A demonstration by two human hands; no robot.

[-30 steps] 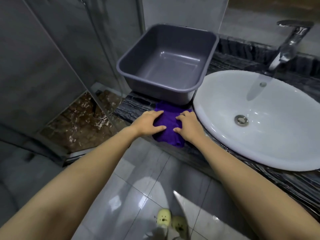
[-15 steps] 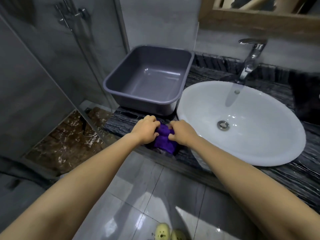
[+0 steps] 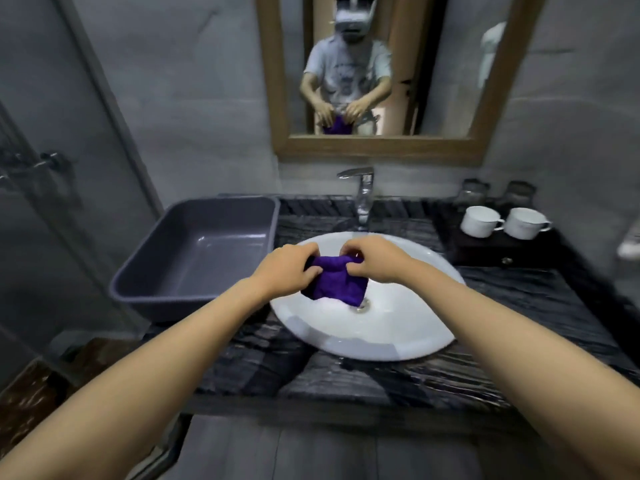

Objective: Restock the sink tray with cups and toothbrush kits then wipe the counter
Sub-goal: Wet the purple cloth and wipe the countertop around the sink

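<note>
Both hands, left hand (image 3: 289, 270) and right hand (image 3: 375, 259), grip the purple cloth (image 3: 337, 284) above the white sink (image 3: 363, 337).

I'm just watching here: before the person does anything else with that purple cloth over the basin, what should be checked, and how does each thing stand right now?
1. Cloth held firmly: ok. The left hand and right hand both pinch the purple cloth by its top edge.
2. Cloth over the white sink, so drips fall inside: ok.
3. Water running from the faucet: cannot tell; no stream shows.
4. Cloth wet enough to wipe: cannot tell.
5. White cups away from the hands: ok; they stand on the dark tray at the right.
6. Grey tub out of the way: ok; it sits left of the sink.
</note>
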